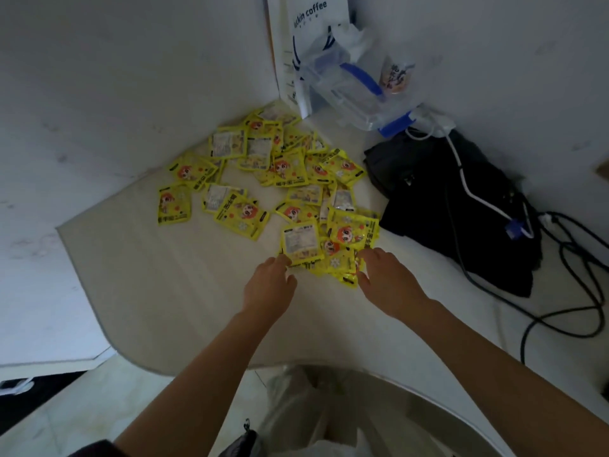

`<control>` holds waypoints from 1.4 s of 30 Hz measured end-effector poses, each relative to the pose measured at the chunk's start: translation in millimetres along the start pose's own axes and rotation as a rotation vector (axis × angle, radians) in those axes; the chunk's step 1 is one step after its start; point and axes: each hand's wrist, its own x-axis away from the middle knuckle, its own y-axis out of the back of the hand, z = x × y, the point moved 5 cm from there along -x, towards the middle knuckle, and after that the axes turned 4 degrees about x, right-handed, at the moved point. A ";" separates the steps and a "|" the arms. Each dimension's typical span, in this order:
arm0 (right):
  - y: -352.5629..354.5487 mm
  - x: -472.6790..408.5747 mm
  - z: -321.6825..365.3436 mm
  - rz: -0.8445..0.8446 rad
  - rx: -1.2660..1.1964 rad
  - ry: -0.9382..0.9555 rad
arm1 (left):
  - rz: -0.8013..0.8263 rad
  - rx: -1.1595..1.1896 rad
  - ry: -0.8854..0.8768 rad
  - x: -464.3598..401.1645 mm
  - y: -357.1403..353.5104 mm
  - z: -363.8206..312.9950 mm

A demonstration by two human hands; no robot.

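Yellow packets [290, 169]: ~30 | left hand [268, 286], right hand [390, 280]: 2, touching them

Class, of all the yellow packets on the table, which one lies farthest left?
The packet at the far left edge of the spread, lying cartoon side up. Every other packet lies to its right.

Table [164, 308]: pale top | packets [273, 166]: yellow, many, overlapping, spread from far corner to middle | left hand [268, 285]: fingertips on nearest heap's left corner, grip unclear | right hand [389, 282]: fingers and thumb at heap's right side, grip unclear | black bag [445, 199]: right edge, cables [474, 196] over it | clear box [346, 94], paper bag [306, 14]: far corner.
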 end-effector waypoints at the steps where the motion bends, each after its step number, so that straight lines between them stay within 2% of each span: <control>1: 1.2 -9.6 -1.3 -0.002 -0.003 -0.007 | 0.003 0.002 0.011 -11.2 0.3 0.1; 10: 7.3 -89.3 -13.7 0.024 -0.002 -0.162 | 0.112 0.144 0.259 -84.1 -7.9 6.0; 16: -0.7 -126.7 -20.9 0.085 -0.066 -0.209 | 0.108 0.015 0.385 -100.2 -18.8 3.9; 20: -9.5 -139.7 -25.2 0.121 -0.037 -0.182 | 0.035 -0.015 0.419 -109.8 -21.9 -3.3; 25: -14.3 -144.8 -30.2 0.114 0.058 -0.147 | 0.059 0.050 0.462 -111.6 -21.9 1.5; 31: -9.0 -148.7 -28.9 0.124 0.131 -0.159 | 0.083 0.265 0.456 -123.1 -13.4 19.1; 37: -2.7 -150.5 -30.4 0.162 0.028 -0.106 | 0.048 0.371 0.508 -122.9 3.9 34.8; 42: 10.4 -146.2 -30.1 0.193 -0.099 -0.103 | 0.033 0.374 0.448 -126.6 24.1 41.8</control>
